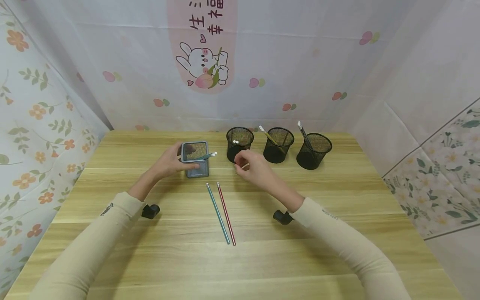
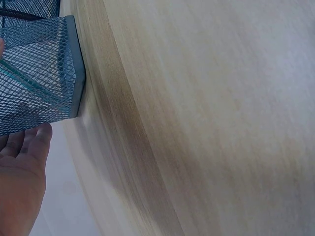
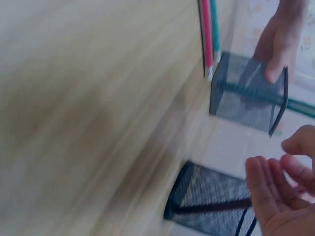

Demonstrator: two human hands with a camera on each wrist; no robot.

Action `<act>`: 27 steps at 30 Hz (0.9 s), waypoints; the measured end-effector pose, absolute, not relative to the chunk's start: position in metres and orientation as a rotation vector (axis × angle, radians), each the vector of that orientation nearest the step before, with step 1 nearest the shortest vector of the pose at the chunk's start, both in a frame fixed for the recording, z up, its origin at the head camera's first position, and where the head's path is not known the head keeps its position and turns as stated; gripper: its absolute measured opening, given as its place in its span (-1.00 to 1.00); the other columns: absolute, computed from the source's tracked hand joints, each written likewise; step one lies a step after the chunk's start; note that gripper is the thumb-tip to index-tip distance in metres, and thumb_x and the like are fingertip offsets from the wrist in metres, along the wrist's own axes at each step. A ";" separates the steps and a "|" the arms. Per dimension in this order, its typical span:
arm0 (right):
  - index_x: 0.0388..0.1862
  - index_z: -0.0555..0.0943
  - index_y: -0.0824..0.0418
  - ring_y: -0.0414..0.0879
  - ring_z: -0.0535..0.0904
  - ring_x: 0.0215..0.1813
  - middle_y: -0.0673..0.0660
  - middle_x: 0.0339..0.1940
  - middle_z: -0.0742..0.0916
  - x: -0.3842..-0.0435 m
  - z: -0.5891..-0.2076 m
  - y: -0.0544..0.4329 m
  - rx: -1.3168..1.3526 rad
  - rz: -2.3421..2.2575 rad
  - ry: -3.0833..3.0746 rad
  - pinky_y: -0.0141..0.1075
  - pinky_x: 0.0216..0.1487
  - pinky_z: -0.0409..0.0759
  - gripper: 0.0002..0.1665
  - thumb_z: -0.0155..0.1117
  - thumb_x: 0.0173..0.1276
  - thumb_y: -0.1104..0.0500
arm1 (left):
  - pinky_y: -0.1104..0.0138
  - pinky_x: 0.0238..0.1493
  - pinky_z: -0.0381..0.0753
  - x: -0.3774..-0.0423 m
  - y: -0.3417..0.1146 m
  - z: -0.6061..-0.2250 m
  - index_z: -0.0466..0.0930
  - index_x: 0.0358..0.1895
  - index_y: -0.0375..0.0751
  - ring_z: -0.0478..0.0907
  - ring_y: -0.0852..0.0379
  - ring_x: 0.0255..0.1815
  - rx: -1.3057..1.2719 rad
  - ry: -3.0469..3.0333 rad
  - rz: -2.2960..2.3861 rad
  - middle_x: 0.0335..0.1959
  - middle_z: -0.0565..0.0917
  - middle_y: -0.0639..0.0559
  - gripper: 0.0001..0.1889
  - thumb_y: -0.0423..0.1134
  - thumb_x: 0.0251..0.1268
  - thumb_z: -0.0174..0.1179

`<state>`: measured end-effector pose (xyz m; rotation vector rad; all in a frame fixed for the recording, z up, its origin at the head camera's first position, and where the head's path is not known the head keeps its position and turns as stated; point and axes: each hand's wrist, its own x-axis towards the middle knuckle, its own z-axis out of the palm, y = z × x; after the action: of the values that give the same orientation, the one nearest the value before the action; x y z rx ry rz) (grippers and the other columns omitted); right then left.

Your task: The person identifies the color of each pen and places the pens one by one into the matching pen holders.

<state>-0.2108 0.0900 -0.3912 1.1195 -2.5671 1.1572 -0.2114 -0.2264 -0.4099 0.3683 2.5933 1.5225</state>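
My left hand (image 1: 170, 161) grips a grey square mesh pencil holder (image 1: 198, 172), thumb on the near wall and fingers behind. Teal pencils (image 1: 208, 156) with white ends lean out of its right side. Just right of it, my right hand (image 1: 256, 166) has its fingers loosely bent, nothing visible between them. It is closest to a round black mesh cup (image 1: 231, 151) and covers part of that cup's front. Two white pencil ends (image 1: 236, 142) show inside this cup; the right wrist view has a dark reddish pencil (image 3: 211, 206) through its mesh.
Two more black mesh cups stand to the right: a middle one (image 1: 275, 156) with yellow pencils and a far-right one (image 1: 309, 161) with black pencils. A teal pencil (image 1: 218, 213) and a red pencil (image 1: 226, 214) lie on the wooden table (image 1: 180, 258) between the arms. Patterned curtains surround it.
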 end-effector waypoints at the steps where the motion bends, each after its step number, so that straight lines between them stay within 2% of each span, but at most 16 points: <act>1: -0.20 0.63 0.32 -0.06 0.69 -0.22 0.11 -0.27 0.68 -0.209 -0.391 0.088 1.104 1.155 -2.608 -0.29 -0.18 0.70 -0.90 0.35 0.33 0.40 | -0.11 0.33 0.37 -0.211 -0.226 -0.410 0.30 0.33 -0.45 0.36 -0.28 0.39 0.369 2.596 1.519 0.31 0.49 -0.37 -0.22 -0.24 0.14 0.56; 5: -0.15 0.62 0.34 -0.12 0.69 -0.28 0.08 -0.29 0.69 -0.202 -0.390 0.079 1.043 1.136 -2.786 -0.33 -0.22 0.65 -0.85 0.35 0.35 0.32 | -0.11 0.34 0.35 -0.212 -0.226 -0.411 0.31 0.33 -0.45 0.36 -0.28 0.39 0.380 2.603 1.513 0.31 0.48 -0.37 -0.22 -0.23 0.14 0.55; 9: -0.14 0.58 0.32 -0.17 0.62 -0.42 0.03 -0.38 0.70 -0.195 -0.389 0.072 0.990 1.131 -2.960 -0.35 -0.37 0.58 -0.79 0.36 0.35 0.24 | -0.09 0.32 0.39 -0.212 -0.227 -0.410 0.32 0.33 -0.44 0.36 -0.27 0.38 0.381 2.596 1.529 0.31 0.48 -0.36 -0.23 -0.26 0.13 0.56; 11: -0.17 0.56 0.29 -0.17 0.57 -0.49 0.01 -0.45 0.69 -0.192 -0.391 0.069 0.966 1.138 -3.024 -0.35 -0.44 0.53 -0.79 0.38 0.35 0.21 | -0.08 0.30 0.41 -0.211 -0.226 -0.409 0.31 0.33 -0.45 0.37 -0.27 0.38 0.379 2.588 1.539 0.31 0.48 -0.36 -0.22 -0.27 0.13 0.56; 17: -0.31 0.56 0.30 -0.12 0.65 -0.62 0.04 -0.65 0.66 -0.187 -0.399 0.061 0.946 1.252 -3.112 -0.35 -0.56 0.57 -0.83 0.36 0.38 0.25 | -0.06 0.27 0.46 -0.211 -0.226 -0.409 0.30 0.33 -0.46 0.39 -0.27 0.35 0.375 2.580 1.548 0.29 0.49 -0.37 -0.22 -0.29 0.12 0.56; 27: -0.45 0.55 0.26 -0.11 0.69 -0.60 0.04 -0.67 0.66 -0.179 -0.403 0.049 0.964 1.157 -3.204 -0.40 -0.60 0.52 -0.73 0.39 0.40 0.20 | -0.09 0.25 0.47 -0.211 -0.227 -0.410 0.30 0.32 -0.46 0.41 -0.28 0.33 0.380 2.578 1.562 0.24 0.50 -0.37 -0.22 -0.28 0.12 0.56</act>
<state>-0.1795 0.0487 -0.4032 0.9644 -3.2044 1.1569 -0.2106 -0.2265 -0.4098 0.3802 2.5782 1.5618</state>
